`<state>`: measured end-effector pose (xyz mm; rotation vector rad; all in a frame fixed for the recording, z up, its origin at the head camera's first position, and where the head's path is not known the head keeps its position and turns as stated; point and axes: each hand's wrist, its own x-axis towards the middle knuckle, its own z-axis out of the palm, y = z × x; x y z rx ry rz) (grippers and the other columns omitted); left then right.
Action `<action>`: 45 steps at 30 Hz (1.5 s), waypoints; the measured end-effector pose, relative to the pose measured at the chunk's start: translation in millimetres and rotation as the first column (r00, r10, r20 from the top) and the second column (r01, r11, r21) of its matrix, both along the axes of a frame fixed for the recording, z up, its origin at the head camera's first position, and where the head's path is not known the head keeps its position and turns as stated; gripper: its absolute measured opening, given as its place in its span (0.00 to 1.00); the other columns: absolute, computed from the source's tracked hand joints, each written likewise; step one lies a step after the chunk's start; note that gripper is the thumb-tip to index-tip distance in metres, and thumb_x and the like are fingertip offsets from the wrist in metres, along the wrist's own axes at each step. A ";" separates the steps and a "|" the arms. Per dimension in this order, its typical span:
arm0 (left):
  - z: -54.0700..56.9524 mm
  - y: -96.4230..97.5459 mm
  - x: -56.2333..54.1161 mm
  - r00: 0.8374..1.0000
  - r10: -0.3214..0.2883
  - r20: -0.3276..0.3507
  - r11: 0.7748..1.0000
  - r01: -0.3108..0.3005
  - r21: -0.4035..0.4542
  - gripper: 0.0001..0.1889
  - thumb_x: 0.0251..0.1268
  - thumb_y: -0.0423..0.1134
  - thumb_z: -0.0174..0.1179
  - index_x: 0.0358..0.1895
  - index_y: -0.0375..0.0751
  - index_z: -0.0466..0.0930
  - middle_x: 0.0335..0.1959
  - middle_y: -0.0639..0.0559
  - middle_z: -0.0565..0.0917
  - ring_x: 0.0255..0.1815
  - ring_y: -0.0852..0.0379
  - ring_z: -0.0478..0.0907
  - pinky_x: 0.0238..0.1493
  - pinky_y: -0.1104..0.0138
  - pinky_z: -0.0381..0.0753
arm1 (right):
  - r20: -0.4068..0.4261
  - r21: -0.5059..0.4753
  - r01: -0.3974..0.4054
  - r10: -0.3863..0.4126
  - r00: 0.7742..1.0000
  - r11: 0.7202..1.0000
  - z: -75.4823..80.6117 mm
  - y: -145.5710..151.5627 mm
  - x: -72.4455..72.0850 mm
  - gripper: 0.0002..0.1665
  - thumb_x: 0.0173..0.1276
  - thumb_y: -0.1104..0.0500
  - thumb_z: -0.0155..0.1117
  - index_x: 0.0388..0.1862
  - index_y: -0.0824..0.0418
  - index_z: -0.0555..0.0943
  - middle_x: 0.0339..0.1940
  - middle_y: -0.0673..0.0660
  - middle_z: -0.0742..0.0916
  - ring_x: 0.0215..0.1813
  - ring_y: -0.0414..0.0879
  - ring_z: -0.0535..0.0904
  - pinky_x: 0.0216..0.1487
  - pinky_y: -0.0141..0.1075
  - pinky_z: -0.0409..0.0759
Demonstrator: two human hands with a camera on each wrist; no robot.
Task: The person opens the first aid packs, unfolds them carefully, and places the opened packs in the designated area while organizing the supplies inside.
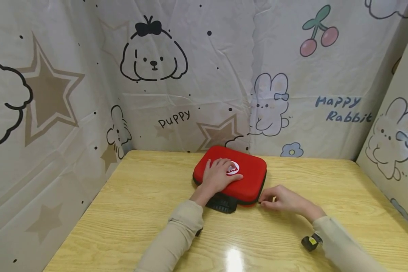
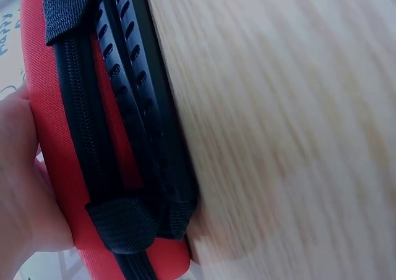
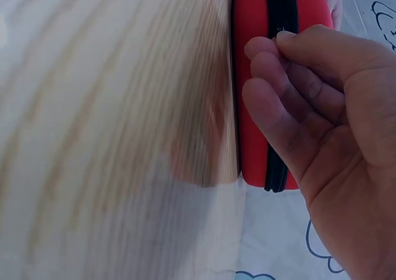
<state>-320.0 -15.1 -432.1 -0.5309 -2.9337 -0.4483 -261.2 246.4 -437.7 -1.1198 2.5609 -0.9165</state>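
A red hard-shell zip case (image 1: 247, 186) with a white oval emblem lies flat on the table. My left hand (image 1: 219, 175) rests on its lid, fingers extended beside the emblem. At the case's front right corner, my right hand (image 1: 283, 199) pinches the zipper pull between thumb and forefinger; the pull itself is mostly hidden by the fingertips. A black zipper (image 3: 281, 11) runs along the side there. In the left wrist view, the zipper's teeth look joined along the front, above a black carrying handle (image 2: 145, 101) on two webbing loops.
The case stands near the back of the light wood table (image 1: 139, 204). Behind it hangs a printed curtain (image 1: 190, 90), which also lines both sides. A small black device (image 1: 311, 242) is strapped at the right wrist.
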 end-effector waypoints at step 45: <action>21.8 -61.9 -0.9 0.870 -0.476 0.132 0.860 0.491 -0.139 0.31 0.63 0.67 0.56 0.67 0.62 0.73 0.74 0.60 0.66 0.75 0.55 0.59 0.77 0.54 0.53 | -0.085 0.034 0.317 -0.313 0.946 0.948 -1.0 29.2 -16.8 0.03 0.67 0.65 0.65 0.37 0.61 0.84 0.28 0.50 0.85 0.26 0.33 0.73 0.23 0.31 0.77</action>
